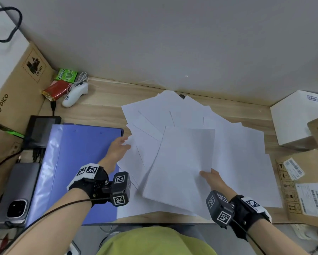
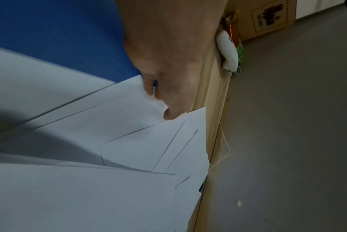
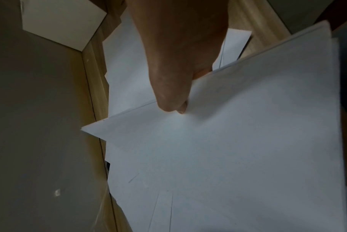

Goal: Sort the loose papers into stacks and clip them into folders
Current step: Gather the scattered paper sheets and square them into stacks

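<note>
Several white loose papers [image 1: 233, 144] lie fanned over the wooden desk [image 1: 103, 105]. My right hand [image 1: 210, 176] pinches the right edge of a small stack of sheets [image 1: 182, 162], raised over the spread; in the right wrist view the thumb [image 3: 172, 102] presses on top of that stack [image 3: 248, 141]. My left hand [image 1: 120, 146] grips the left corner of a sheet [image 1: 134, 155] at the spread's left side; the left wrist view shows its fingers [image 2: 168, 113] curled on the paper [image 2: 129, 113]. A blue folder [image 1: 77, 162] lies shut to the left.
A white game controller [image 1: 75, 94], snack packets [image 1: 60, 83] and a PICO cardboard box [image 1: 12, 85] stand at the back left. A phone [image 1: 16, 192] and black device [image 1: 41, 129] lie left of the folder. White box [image 1: 294, 116] and cardboard parcels [image 1: 305, 186] crowd the right.
</note>
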A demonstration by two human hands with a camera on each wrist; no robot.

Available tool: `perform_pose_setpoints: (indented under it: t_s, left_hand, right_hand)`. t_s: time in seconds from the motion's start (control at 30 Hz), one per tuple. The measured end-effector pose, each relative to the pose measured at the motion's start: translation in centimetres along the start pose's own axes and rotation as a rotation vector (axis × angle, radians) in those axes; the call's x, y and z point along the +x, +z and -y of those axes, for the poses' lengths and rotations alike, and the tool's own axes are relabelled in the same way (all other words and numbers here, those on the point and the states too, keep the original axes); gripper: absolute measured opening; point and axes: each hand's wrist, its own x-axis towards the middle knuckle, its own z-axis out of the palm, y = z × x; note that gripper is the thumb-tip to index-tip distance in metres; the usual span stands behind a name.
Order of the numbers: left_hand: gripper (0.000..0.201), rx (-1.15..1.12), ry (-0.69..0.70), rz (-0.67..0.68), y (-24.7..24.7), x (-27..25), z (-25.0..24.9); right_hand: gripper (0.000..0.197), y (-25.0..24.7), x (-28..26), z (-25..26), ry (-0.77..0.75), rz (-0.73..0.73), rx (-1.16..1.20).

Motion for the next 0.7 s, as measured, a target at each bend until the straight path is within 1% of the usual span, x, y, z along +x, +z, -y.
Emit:
perform_pose_setpoints:
  t_s: [0.13,0.17,0.2,0.3,0.33,0.4,0.43,0.5,0.6,0.7]
  left_hand:
    - [0.054,0.185,0.111,-0.006,0.7,1.1,-0.6]
    - [0.058,0.247,0.12,-0.012,0.9,1.4,-0.8]
    - [0.063,0.339,0.109,-0.024,1.0,1.6,-1.0]
    - [0.084,0.811,0.012,-0.09,1.7,2.1,-1.3]
    - [0.089,0.931,-0.01,-0.105,2.0,2.3,-1.2]
    - [0.093,1.072,-0.026,-0.136,2.7,2.7,-0.8]
    - [0.093,1.104,-0.026,-0.147,3.0,2.8,-0.6]
    - [0.091,1.093,-0.03,-0.137,3.1,3.1,-0.3]
    - [0.088,1.017,-0.03,-0.063,3.0,3.1,-0.3]
    - [0.086,0.946,-0.04,-0.022,3.2,2.8,-0.3]
  right_hand:
    - [0.009,0.0,0.7,-0.1,0.008,0.033,0.024]
    - [0.009,-0.1,0.9,-0.1,0.009,0.045,0.025]
    - [0.009,-0.1,1.0,0.0,0.011,0.055,0.027]
    - [0.01,-0.3,1.3,-0.1,0.027,0.079,0.044]
    - [0.011,-0.4,1.4,-0.1,0.034,0.087,0.053]
    - [0.011,-0.7,1.5,-0.1,0.049,0.102,0.061]
    - [0.011,-0.8,1.5,-0.1,0.053,0.111,0.061]
    - [0.013,-1.2,1.6,-0.1,0.051,0.127,0.059]
    - [0.016,-1.4,2.0,-0.3,0.053,0.127,0.064]
    - [0.021,-1.4,2.0,-0.4,0.069,0.135,0.066]
